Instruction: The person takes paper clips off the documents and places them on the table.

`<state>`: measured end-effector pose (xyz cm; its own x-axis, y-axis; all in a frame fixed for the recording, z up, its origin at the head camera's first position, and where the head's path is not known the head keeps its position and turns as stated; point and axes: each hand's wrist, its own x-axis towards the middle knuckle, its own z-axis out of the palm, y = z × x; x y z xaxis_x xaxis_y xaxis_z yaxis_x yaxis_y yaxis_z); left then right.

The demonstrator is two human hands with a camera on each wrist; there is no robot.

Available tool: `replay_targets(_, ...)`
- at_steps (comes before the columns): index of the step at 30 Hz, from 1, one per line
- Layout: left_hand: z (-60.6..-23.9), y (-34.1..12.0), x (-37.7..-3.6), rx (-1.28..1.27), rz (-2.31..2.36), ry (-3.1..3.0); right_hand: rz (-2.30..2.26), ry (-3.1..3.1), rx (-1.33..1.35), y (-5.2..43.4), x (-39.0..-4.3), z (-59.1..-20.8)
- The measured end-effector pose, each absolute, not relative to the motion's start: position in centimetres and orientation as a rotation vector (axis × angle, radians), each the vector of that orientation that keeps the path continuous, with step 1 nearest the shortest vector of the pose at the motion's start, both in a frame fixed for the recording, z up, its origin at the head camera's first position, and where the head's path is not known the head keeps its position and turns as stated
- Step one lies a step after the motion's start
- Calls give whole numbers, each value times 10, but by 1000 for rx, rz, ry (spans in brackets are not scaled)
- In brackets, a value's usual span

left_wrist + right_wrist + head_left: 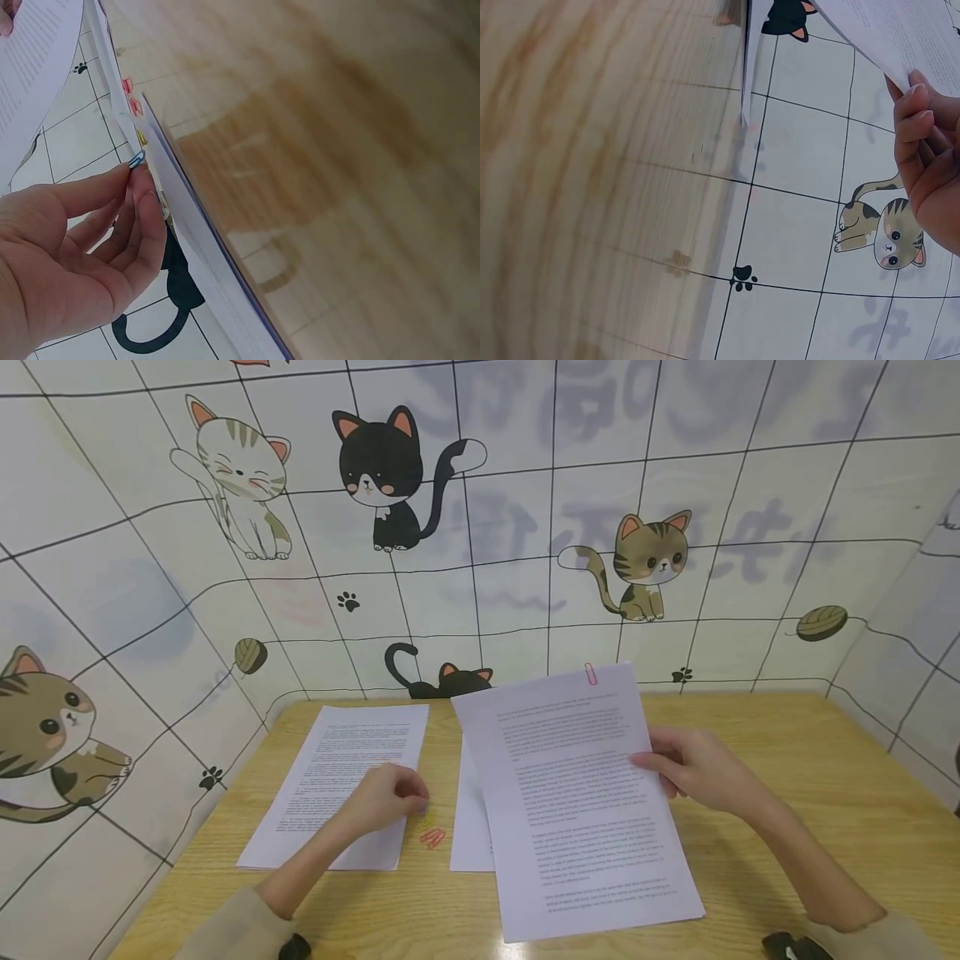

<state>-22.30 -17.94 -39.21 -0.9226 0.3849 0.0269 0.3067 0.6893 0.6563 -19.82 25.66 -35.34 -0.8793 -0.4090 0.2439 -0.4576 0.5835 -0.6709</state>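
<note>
My right hand (693,768) grips the right edge of printed sheets (585,810), thumb in front, holding them tilted up above the table. A pink paper clip (591,674) sits on their top edge. In the left wrist view, my left hand (82,255) pinches a blue paper clip (136,159) between thumb and fingertips. From the head view this hand is above the right side of a printed paper stack (330,785), and the blue clip is hidden. Just beside it lie red paper clips (432,837) and a yellow paper clip (427,820).
Another paper stack (470,827) lies mid-table, partly covered by the raised sheets. The wooden table (817,760) extends to the right of my right hand. A cloth with cat drawings (510,602) hangs behind the table and along its sides.
</note>
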Motion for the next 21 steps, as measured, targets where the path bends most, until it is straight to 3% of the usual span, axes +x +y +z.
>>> replay_targets(21,-386,-182,-227,413,1124,2810,1185,-2691,792,257,-199,-356)
